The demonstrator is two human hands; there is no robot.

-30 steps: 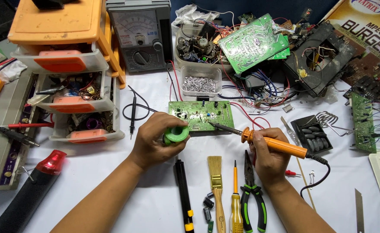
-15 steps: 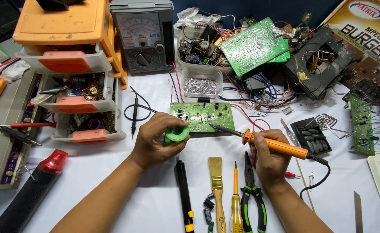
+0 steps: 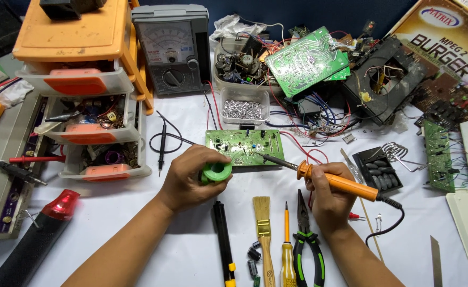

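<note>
Left hand (image 3: 191,178) hides most of green spool (image 3: 216,171).

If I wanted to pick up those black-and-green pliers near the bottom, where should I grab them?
Probably grip the green-and-black-handled pliers by both sleeved handles, coming from above at the near edge: the handles point toward the person, with the metal nose pointing away toward the right hand.

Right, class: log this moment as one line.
left hand: holds green solder reel | right hand: holds soldering iron | tip: on small green circuit board

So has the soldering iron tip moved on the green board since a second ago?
No. The soldering iron in the right hand keeps its tip at the same spot near the right edge of the green circuit board, which has stayed put too.
</note>
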